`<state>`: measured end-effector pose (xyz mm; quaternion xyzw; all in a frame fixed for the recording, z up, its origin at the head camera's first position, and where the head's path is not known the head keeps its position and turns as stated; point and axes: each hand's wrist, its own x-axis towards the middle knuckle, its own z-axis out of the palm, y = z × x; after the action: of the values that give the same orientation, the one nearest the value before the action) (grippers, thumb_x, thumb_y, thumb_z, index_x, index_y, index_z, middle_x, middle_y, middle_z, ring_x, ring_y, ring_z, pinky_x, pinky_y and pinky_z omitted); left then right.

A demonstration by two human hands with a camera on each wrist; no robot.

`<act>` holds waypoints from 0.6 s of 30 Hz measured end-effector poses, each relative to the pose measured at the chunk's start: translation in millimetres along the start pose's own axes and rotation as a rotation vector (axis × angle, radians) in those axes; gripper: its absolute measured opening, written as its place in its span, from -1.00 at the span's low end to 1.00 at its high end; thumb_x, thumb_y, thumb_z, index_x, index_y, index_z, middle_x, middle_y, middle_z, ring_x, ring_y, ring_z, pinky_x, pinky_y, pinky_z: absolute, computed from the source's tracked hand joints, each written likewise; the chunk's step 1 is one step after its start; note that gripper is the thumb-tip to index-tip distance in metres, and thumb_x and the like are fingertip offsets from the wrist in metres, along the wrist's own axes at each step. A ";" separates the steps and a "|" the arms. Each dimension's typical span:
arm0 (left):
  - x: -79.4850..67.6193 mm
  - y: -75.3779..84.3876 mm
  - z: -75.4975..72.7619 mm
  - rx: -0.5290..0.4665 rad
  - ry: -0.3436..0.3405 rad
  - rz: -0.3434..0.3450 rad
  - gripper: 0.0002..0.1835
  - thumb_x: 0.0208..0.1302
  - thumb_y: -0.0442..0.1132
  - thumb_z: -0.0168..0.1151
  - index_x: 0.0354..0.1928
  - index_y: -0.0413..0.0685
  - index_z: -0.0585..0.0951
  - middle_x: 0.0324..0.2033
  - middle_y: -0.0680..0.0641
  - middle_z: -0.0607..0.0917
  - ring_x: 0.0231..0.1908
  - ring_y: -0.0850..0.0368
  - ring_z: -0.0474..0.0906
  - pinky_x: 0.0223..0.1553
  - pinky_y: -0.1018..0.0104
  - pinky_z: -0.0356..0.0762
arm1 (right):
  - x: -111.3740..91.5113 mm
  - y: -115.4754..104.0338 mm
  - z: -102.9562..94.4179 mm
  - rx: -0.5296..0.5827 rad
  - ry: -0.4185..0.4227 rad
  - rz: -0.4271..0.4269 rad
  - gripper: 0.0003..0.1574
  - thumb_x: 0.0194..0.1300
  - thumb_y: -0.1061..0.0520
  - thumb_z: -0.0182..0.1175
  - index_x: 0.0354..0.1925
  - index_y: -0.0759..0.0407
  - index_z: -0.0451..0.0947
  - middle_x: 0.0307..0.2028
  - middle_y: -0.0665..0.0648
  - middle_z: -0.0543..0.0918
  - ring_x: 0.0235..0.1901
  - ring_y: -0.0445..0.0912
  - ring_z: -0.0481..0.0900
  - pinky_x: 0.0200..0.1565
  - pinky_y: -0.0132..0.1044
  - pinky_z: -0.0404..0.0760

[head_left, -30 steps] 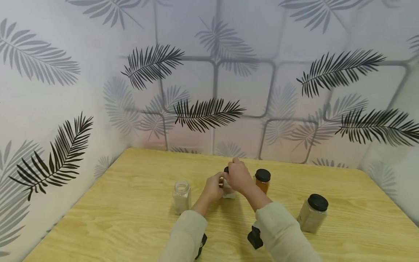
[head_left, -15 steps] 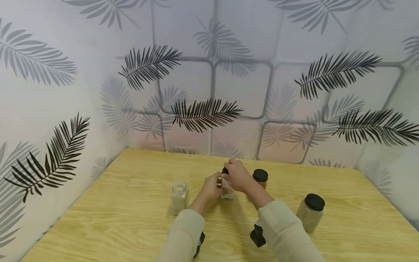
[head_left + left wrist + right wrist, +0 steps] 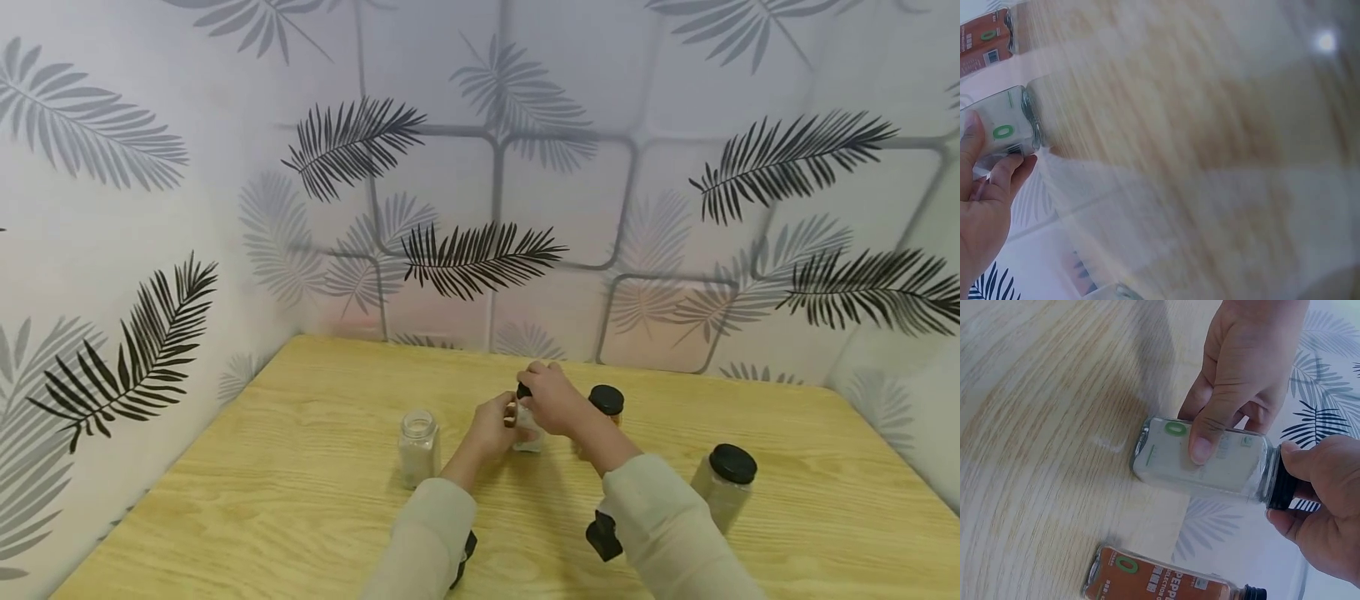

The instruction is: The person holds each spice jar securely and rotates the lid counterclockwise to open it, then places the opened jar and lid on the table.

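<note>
A square clear glass jar [image 3: 1210, 456] of pale powder stands upright on the table, a green mark on its label. My left hand [image 3: 491, 427] grips its body, thumb across the near face in the right wrist view. From above, my right hand [image 3: 557, 398] holds the jar's black lid [image 3: 1283, 481] between thumb and fingers. The lid sits on the jar's neck, mostly covered by that hand in the head view. Beside it stands a jar of orange-red pepper powder [image 3: 1160, 578] with a black lid, partly behind my right forearm in the head view.
An uncapped glass jar [image 3: 418, 450] of pale powder stands to the left. Farther right is another pale jar [image 3: 722, 493] with a black lid, partly covered by my sleeve. The wooden table [image 3: 300, 433] meets a leaf-patterned backdrop [image 3: 555, 208] behind.
My right forearm has swung slightly rightward, covering more of the pepper jar, while the right hand stays on the lid. The left hand keeps its grip, and the jar stays in place.
</note>
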<state>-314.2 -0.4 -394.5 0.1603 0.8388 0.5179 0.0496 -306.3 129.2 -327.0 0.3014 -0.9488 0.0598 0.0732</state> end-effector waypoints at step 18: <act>1.0 -1.5 -3.1 0.021 -0.026 -0.044 -0.38 0.16 -0.32 0.29 0.27 -0.15 0.34 0.27 -0.31 0.35 0.22 -0.24 0.35 0.16 0.02 0.45 | -2.6 -7.3 6.5 0.043 0.124 0.210 -0.55 0.28 0.01 0.16 -0.11 0.39 0.49 -0.26 0.28 0.51 -0.26 0.11 0.50 -0.26 -0.10 0.57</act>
<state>-316.2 -3.3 -394.3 0.1492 0.8469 0.5055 0.0703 -300.6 123.8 -333.4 0.1974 -0.9673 0.1061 0.1186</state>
